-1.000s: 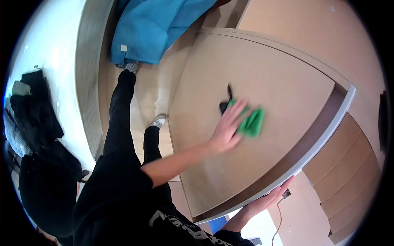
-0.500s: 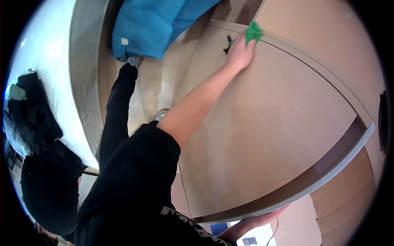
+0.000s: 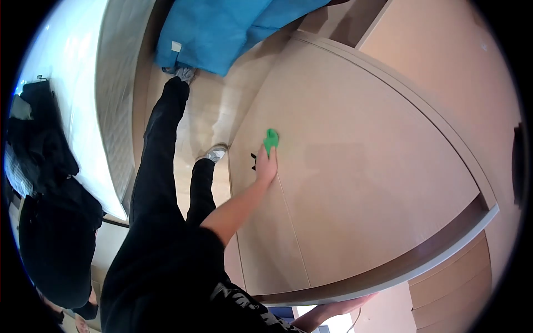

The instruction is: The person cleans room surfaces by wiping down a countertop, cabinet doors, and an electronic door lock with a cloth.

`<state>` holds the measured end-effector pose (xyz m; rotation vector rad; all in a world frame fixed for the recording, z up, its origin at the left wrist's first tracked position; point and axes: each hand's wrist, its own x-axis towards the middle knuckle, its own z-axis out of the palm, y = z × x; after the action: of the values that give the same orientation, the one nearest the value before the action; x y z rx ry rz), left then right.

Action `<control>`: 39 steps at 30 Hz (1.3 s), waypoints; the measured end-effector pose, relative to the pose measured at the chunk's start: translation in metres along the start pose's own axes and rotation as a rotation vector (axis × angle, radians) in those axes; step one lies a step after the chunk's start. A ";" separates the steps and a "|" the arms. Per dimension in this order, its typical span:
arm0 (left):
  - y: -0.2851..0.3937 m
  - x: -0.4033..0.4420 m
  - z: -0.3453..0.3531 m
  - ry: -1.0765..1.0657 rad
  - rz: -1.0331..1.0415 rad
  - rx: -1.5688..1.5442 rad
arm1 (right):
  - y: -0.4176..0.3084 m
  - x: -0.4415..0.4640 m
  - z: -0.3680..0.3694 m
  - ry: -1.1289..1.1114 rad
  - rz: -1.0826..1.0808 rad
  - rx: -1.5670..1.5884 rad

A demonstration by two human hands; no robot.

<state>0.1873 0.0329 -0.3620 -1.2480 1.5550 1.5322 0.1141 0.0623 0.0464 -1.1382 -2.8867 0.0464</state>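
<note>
My left hand [image 3: 267, 165] is closed on a green cloth [image 3: 271, 140] and presses it against a broad light-wood panel [image 3: 355, 166], close to a thin seam. A small black thing [image 3: 254, 161] sticks out beside this hand; I cannot make out what it is. At the lower edge of the panel, my right hand [image 3: 344, 306] lies against the grey rim [image 3: 383, 276] with its fingers stretched along it. Part of that hand is hidden by the rim.
A blue fabric cover [image 3: 211, 33] hangs at the top. My legs and shoes [image 3: 215, 152] are on the pale floor [image 3: 208, 119]. Left stands a mattress [image 3: 114, 105] with dark clothes [image 3: 41, 133] on it. A person in black [image 3: 55, 250] is at lower left.
My left hand has moved the green cloth from the panel's far upper edge down and left to near the seam. My right hand stays at the lower rim. The view has shifted slightly.
</note>
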 end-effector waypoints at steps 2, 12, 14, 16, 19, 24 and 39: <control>0.011 0.044 0.026 0.106 -0.175 0.067 | 0.003 -0.003 -0.006 -0.035 0.017 -0.048; 0.313 0.063 0.075 -0.145 0.730 -0.329 | 0.012 -0.002 -0.006 -0.020 0.078 0.038; 0.288 0.065 0.063 -0.241 0.692 -0.310 | 0.006 0.001 0.001 0.026 0.174 0.096; 0.230 0.063 0.051 -0.232 0.521 -0.235 | -0.003 0.004 0.004 0.016 -0.020 -0.155; 0.111 0.057 0.030 -0.208 0.255 -0.236 | -0.009 0.006 0.007 0.090 0.148 0.129; -0.035 0.021 -0.006 -0.203 -0.057 -0.235 | -0.009 0.004 0.005 0.081 0.209 0.158; 0.298 0.072 0.063 -0.179 0.827 -0.109 | -0.003 0.004 0.010 -0.021 0.088 -0.182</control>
<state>-0.1224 0.0451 -0.3198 -0.4804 2.0034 2.1711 0.1084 0.0631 0.0370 -1.3004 -2.9065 -0.2081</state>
